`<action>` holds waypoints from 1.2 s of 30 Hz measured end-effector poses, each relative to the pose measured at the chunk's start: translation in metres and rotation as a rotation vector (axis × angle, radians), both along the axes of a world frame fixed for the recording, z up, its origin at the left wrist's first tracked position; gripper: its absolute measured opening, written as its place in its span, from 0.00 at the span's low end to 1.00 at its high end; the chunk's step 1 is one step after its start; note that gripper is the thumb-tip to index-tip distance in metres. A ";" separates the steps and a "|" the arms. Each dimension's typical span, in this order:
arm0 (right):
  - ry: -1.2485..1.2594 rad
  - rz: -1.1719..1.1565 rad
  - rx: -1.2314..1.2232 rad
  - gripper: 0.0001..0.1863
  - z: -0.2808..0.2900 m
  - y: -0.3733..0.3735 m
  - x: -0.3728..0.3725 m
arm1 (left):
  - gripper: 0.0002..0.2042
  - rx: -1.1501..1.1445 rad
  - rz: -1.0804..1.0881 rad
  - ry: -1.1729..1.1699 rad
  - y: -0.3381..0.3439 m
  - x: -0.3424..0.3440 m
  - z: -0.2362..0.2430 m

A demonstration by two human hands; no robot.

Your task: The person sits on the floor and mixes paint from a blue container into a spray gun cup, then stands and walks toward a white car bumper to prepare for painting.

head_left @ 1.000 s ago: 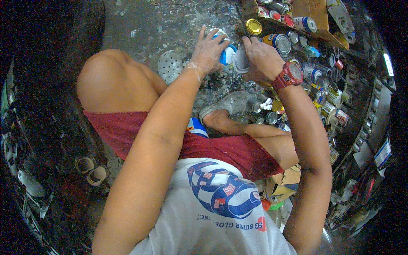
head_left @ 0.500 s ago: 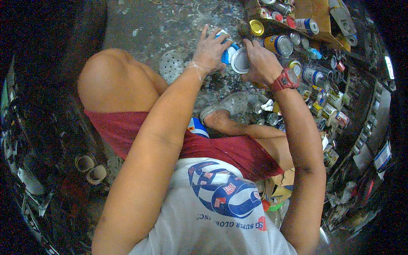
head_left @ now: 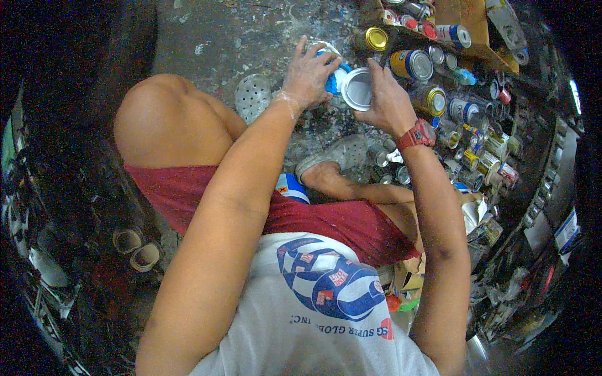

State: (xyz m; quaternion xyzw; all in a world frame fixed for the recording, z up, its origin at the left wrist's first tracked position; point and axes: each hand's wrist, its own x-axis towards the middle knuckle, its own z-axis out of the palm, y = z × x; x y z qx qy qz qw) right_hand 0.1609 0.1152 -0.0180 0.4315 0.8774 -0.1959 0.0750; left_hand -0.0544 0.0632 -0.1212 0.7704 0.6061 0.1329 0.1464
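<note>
My left hand (head_left: 306, 76) curls its fingers over a blue-and-white container (head_left: 332, 78) above the paint-stained floor; much of that container is hidden under the hand. Just to its right, my right hand (head_left: 390, 100) grips a round grey lid (head_left: 358, 89) with a pale rim, thumb at the lower edge and fingers along the right side. The lid is tilted so its round face shows, and its left edge is close to the container. Whether the two touch, I cannot tell. A red watch (head_left: 419, 133) is on my right wrist.
Several paint cans stand and lie to the right, among them a gold-lidded can (head_left: 375, 39) and a yellow-and-blue can (head_left: 412, 65). A cardboard box (head_left: 473, 28) with cans is at the far right. My grey perforated clogs (head_left: 253, 97) rest on the floor.
My right hand has turned slightly, and the lid has tipped, showing more of its grey face. The right forearm has shifted a little to the left. My left hand has hardly moved.
</note>
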 end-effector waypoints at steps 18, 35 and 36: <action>-0.050 -0.041 -0.062 0.63 0.015 -0.011 0.010 | 0.45 0.025 -0.013 0.006 0.000 0.000 0.000; -0.177 0.262 0.028 0.45 0.025 0.017 -0.029 | 0.45 0.029 -0.007 -0.001 0.002 0.000 0.001; -0.156 0.299 0.063 0.39 0.018 0.020 -0.025 | 0.44 0.031 -0.006 -0.004 0.002 0.000 0.001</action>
